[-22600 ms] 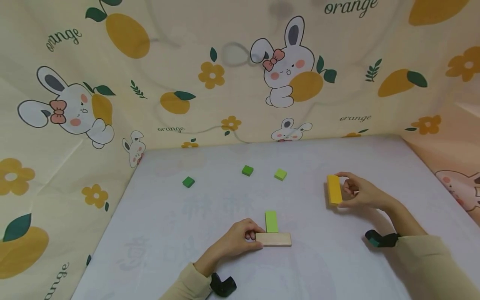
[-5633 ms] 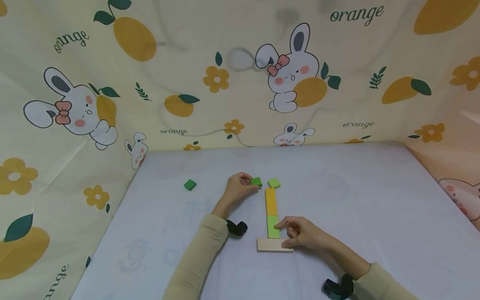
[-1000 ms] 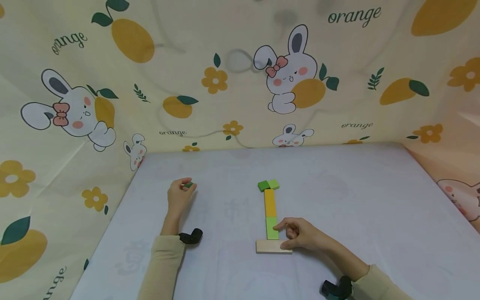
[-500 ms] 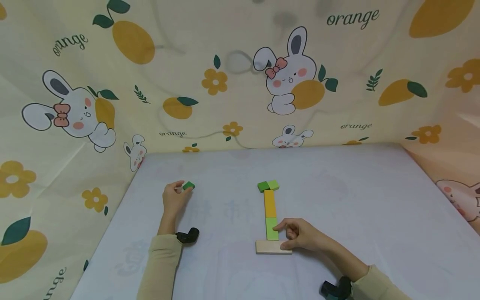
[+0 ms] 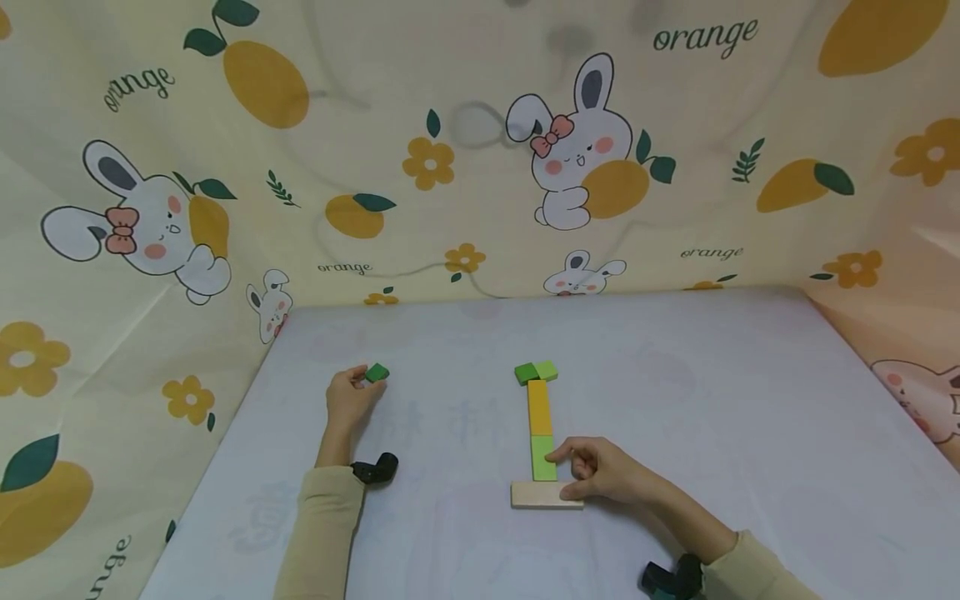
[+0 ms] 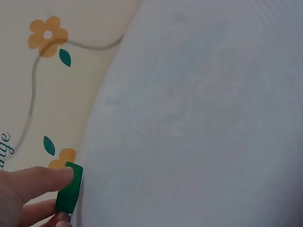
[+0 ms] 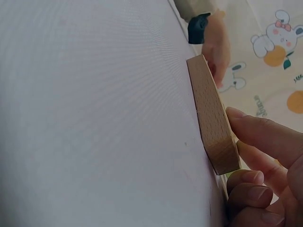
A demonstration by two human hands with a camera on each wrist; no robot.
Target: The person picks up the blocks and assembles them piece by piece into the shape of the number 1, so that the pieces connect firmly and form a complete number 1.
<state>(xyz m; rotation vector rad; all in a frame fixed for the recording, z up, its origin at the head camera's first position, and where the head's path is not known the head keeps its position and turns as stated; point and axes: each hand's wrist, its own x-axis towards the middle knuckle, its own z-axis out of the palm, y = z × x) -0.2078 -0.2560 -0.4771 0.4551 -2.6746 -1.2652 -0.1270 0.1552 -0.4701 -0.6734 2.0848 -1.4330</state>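
Note:
At the left of the table, my left hand (image 5: 350,403) pinches a small dark green block (image 5: 377,372) between thumb and fingers; the left wrist view shows the green block (image 6: 70,188) standing on edge by the fingertips. My right hand (image 5: 609,468) has its thumb on the right end of a plain wooden block (image 5: 536,495) and its index fingertip on a light green block (image 5: 542,450), with the other fingers curled in. Above the light green block a yellow block (image 5: 539,408) continues the line. Two small square blocks, a mid-green one (image 5: 527,373) and a lime one (image 5: 547,370), lie at its far end.
A white cloth-like surface (image 5: 450,550) covers the table. Behind and at both sides stands a curtain (image 5: 465,200) printed with rabbits and oranges. Black wrist cameras (image 5: 377,468) sit on both wrists, low over the table.
The yellow block has joined the light green one, and the mid-green block has moved right beside the lime one. My left hand has gone left to the dark green block and shifted it slightly.

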